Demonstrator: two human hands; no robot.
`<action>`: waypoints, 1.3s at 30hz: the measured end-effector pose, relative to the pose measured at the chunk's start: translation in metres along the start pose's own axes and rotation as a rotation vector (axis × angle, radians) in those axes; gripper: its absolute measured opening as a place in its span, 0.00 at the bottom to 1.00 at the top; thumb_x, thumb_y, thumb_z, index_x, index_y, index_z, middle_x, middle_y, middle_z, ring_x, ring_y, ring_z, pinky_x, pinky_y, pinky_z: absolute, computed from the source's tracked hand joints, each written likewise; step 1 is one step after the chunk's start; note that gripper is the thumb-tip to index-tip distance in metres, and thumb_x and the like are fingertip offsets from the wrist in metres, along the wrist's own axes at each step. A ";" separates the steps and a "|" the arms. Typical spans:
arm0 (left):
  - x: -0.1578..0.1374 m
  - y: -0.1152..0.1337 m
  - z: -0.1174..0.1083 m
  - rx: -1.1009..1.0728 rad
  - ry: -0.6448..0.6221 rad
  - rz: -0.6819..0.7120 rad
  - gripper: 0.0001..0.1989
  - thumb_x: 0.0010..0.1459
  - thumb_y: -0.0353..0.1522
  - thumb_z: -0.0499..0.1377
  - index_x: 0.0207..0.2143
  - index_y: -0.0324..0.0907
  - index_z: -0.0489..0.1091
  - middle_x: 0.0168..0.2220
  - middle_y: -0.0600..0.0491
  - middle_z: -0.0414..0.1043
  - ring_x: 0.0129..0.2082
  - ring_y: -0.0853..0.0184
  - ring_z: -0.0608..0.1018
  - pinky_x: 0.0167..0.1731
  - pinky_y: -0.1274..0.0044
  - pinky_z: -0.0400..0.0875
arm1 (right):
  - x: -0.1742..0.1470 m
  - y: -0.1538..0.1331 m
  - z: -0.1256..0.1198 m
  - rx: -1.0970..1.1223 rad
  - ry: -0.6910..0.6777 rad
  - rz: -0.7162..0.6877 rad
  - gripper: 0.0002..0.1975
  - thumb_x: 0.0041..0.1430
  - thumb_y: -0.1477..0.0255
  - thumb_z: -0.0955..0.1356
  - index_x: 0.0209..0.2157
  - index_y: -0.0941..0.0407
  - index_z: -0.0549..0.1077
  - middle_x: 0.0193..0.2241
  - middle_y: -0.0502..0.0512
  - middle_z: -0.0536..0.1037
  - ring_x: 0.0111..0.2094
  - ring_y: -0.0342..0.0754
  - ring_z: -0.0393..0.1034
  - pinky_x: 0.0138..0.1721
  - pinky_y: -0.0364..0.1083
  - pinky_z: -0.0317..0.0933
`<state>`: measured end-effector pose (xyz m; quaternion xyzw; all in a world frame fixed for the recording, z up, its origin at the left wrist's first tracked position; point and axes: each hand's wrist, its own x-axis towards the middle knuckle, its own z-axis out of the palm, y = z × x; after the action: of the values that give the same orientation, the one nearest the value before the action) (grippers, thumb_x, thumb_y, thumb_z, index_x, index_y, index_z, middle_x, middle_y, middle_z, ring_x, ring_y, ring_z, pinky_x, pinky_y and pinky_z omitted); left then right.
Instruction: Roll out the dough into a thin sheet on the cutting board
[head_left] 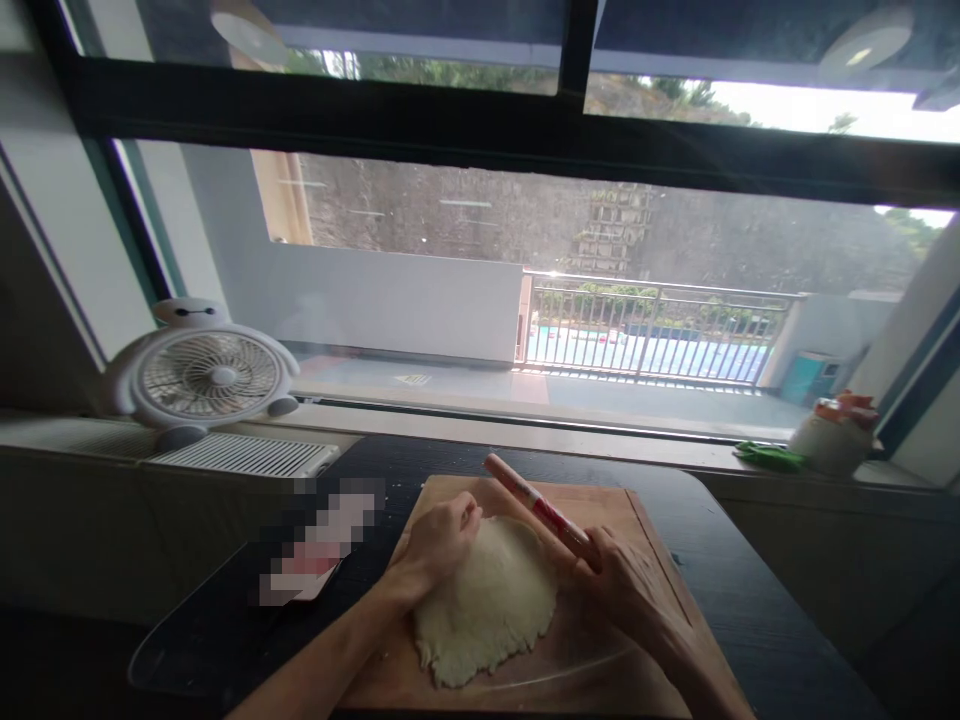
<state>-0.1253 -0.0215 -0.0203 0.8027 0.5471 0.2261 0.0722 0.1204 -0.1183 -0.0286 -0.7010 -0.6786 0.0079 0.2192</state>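
A flattened sheet of pale dough (487, 605) with a ragged near edge lies on a wooden board (592, 675). At its upper left edge rests my left hand (442, 530), fingers curled in and closed; what they hold, if anything, is hidden. My right hand (619, 575), on the right side of the board, is wrapped round the near end of a slim rolling pin (540, 510) with red markings. The pin slants up and left past the dough's far right edge.
The board sits on a dark table (225, 620). A blurred-out flat item (322, 550) lies left of the board. A white fan (221, 375) stands at the left by the window. On the right sill are a pale pot (832, 440) and a green item (769, 457).
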 end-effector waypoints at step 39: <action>0.034 -0.027 -0.011 0.259 0.075 0.010 0.16 0.57 0.33 0.47 0.29 0.38 0.73 0.32 0.46 0.73 0.37 0.63 0.73 0.37 0.73 0.65 | 0.112 -0.087 0.048 -0.180 -0.245 -0.085 0.21 0.63 0.64 0.51 0.44 0.55 0.69 0.52 0.62 0.64 0.56 0.55 0.51 0.50 0.53 0.48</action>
<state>-0.1429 0.0183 -0.0113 0.7992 0.5698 0.1838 -0.0537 0.0320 0.0016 -0.0119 -0.6822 -0.7273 0.0233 0.0714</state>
